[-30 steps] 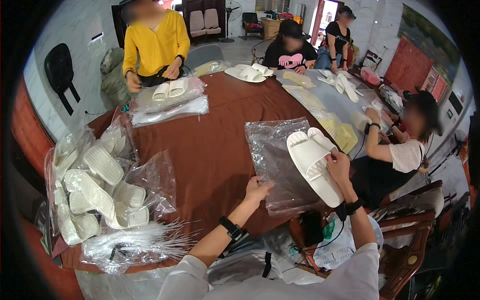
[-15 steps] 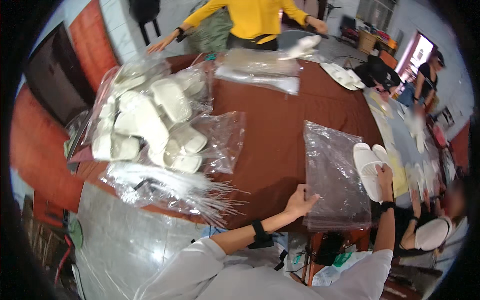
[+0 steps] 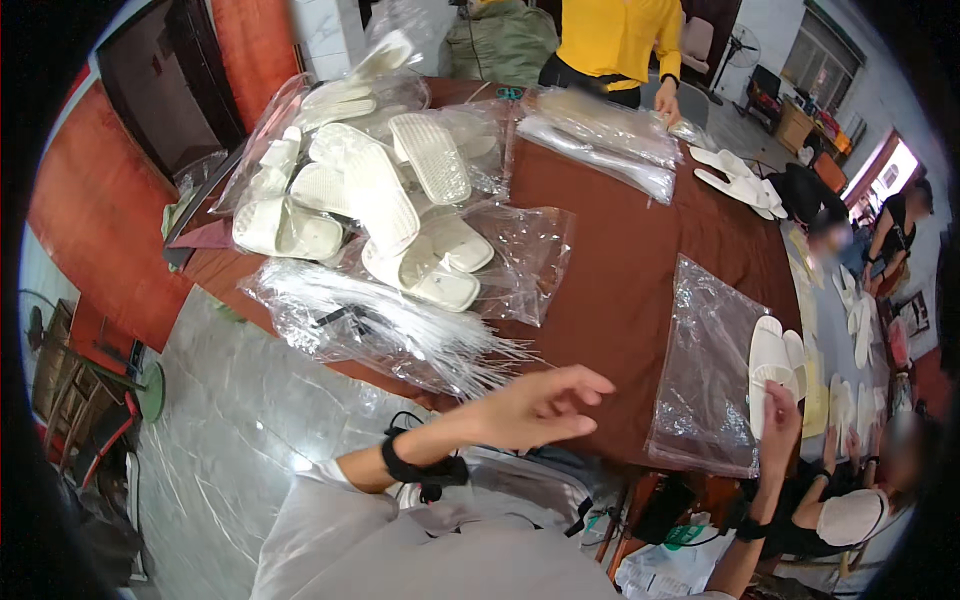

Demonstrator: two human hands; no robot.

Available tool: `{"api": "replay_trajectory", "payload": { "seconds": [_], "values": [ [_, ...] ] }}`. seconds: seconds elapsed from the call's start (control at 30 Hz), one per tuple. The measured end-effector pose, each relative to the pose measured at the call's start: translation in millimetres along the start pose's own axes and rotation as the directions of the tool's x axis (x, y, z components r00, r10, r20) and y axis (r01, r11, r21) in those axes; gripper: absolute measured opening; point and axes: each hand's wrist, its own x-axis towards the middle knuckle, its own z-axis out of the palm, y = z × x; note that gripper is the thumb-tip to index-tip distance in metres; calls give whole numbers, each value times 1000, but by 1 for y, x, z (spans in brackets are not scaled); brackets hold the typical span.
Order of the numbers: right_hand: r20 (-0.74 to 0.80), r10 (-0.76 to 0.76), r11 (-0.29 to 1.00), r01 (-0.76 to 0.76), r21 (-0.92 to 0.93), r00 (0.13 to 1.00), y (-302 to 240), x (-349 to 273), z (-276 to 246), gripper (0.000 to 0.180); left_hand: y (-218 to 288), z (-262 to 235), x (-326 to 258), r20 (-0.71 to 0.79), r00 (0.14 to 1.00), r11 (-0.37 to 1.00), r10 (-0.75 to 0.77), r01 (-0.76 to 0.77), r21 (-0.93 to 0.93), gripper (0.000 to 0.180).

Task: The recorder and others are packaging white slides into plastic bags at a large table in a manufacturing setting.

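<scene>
Two slippers (image 3: 772, 362) against right fingers (image 3: 775, 403)

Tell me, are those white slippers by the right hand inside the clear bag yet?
Not yet. The white slippers sit beside the clear bag, held by the right hand; the bag lies flat and looks empty.

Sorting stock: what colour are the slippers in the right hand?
White slippers, clearest in the head view.

Grey tiled floor (image 3: 230, 420) — red walls (image 3: 75, 190)
</scene>
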Motion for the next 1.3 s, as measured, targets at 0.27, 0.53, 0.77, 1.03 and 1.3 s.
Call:
{"api": "replay_trajectory", "payload": {
  "seconds": [0.27,0.53,0.77,1.03,1.3],
  "values": [
    [347,-420,906,412,101,838,-179,4,162,27,-22,-95,-73,-553,833,884,27,239,403,39],
    [278,-623,750,659,-53,731,-197,48,301,35,-67,-106,-94,-682,723,798,114,341,496,32],
    [151,-532,829,549,-106,833,-178,66,275,9,-69,-116,-96,-730,662,794,168,348,499,29],
    [9,-260,954,258,-154,966,-141,28,189,10,-57,-158,-35,-562,795,686,230,278,673,34],
    [-67,-227,968,218,-123,971,-113,-18,170,9,-121,-249,98,-547,833,443,-80,521,729,49]
  ]
}}
